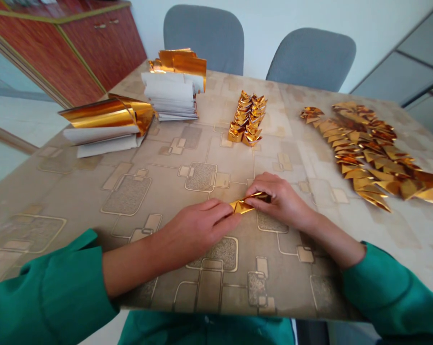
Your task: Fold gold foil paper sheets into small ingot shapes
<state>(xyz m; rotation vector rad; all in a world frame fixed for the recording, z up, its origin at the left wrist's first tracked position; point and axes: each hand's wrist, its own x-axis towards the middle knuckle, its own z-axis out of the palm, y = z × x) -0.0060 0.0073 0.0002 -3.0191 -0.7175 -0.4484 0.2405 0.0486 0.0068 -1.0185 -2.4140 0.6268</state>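
Between my two hands lies a small folded piece of gold foil paper (242,206), low over the tabletop near the middle. My left hand (202,227) pinches its left end between thumb and fingers. At the other end my right hand (283,199) grips it, thumb in front and fingers behind. Both ends of the paper are partly hidden by my fingers. Beyond my hands, two rows of folded gold paper pieces (248,117) stand close together. To the right spreads a large group of pointed gold folded papers (367,153), overlapping one another.
A stack of gold and white paper sheets (173,93) stands at the back left. Nearer, more folded gold sheets (104,120) lie on their side. The patterned tablecloth (166,177) covers the table. Two grey chairs (204,36) and a reddish wooden cabinet (101,48) stand behind it.
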